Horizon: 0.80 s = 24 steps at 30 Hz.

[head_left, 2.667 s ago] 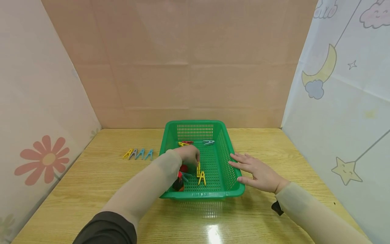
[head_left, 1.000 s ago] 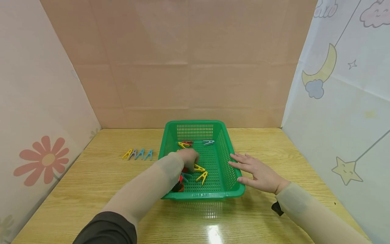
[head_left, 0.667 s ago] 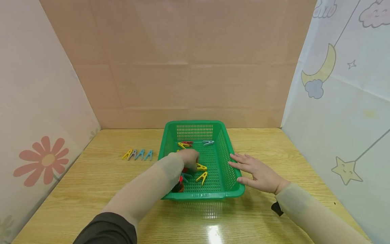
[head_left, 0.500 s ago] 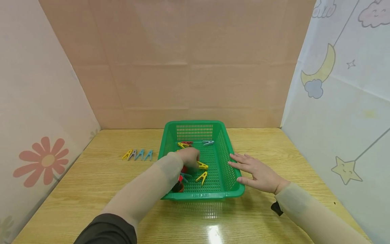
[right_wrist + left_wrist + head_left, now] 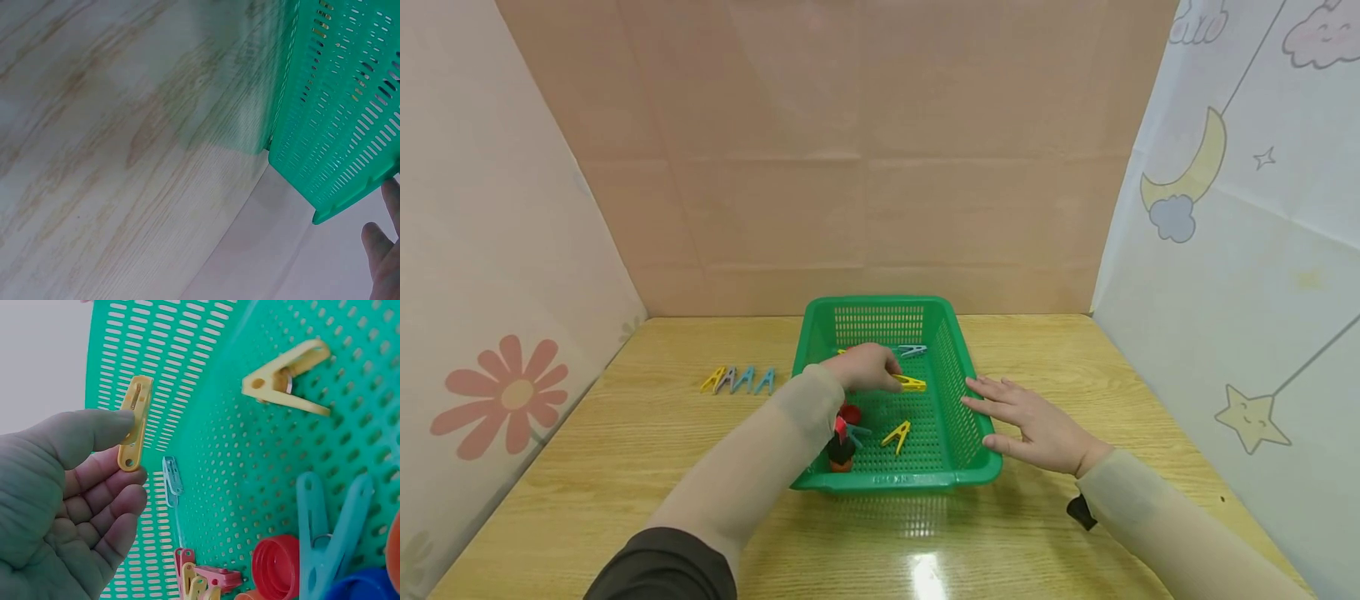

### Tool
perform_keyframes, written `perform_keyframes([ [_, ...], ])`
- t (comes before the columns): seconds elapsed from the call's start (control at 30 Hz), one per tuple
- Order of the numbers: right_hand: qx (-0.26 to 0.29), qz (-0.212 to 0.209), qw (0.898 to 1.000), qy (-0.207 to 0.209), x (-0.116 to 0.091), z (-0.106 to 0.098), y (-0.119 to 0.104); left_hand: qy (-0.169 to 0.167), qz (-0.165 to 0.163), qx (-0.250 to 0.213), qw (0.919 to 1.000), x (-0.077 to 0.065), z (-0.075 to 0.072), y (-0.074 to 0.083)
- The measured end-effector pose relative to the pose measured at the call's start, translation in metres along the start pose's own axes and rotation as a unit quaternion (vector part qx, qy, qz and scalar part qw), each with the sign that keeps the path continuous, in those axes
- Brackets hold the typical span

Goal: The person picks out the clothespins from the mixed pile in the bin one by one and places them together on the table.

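Note:
My left hand [image 5: 867,367] is inside the green basket [image 5: 895,481], pinching a yellow clothespin [image 5: 129,453] between thumb and fingers, raised off the basket floor. A second yellow clothespin [image 5: 897,435] lies on the floor nearer the front. Beside it are a teal clothespin [image 5: 312,531] and a red bottle cap [image 5: 275,565]. Farther back lies a light blue clothespin [image 5: 913,351], and red and yellow clothespins [image 5: 215,576] are bunched together, mostly hidden by the hand in the head view. With fingers spread, my right hand [image 5: 1041,425] touches the basket's right rim.
Left of the basket, several clothespins [image 5: 747,380], yellow, grey and blue, stand in a row on the wooden table [image 5: 625,467]. A dark and orange item [image 5: 841,454] sits in the basket's front left corner. Patterned walls border both sides.
My left hand has taken hold of the yellow clothespin and lifted it up and away from me, off the basket floor. The other yellow clothespin has turned slightly. The right hand stays put.

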State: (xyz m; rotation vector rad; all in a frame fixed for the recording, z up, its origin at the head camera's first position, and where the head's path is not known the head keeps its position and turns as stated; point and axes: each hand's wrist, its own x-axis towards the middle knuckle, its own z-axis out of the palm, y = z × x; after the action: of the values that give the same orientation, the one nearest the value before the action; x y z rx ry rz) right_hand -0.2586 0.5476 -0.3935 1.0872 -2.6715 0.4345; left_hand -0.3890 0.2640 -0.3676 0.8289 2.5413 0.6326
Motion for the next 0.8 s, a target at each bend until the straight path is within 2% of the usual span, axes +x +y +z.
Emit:
perform_keyframes([
  [0.13,-0.001,0.001,1.0,-0.001,0.0,0.0,0.0,-0.001,0.002,-0.008,1.0,-0.002,-0.005,0.002],
  [0.47,0.004,0.004,1.0,-0.007,0.001,0.0,0.001,0.021,0.041,-0.004,0.9989,-0.017,-0.027,0.012],
  [0.8,-0.004,0.002,1.0,-0.006,0.0,0.0,0.001,0.058,0.064,-0.035,0.9956,-0.04,-0.05,0.007],
])
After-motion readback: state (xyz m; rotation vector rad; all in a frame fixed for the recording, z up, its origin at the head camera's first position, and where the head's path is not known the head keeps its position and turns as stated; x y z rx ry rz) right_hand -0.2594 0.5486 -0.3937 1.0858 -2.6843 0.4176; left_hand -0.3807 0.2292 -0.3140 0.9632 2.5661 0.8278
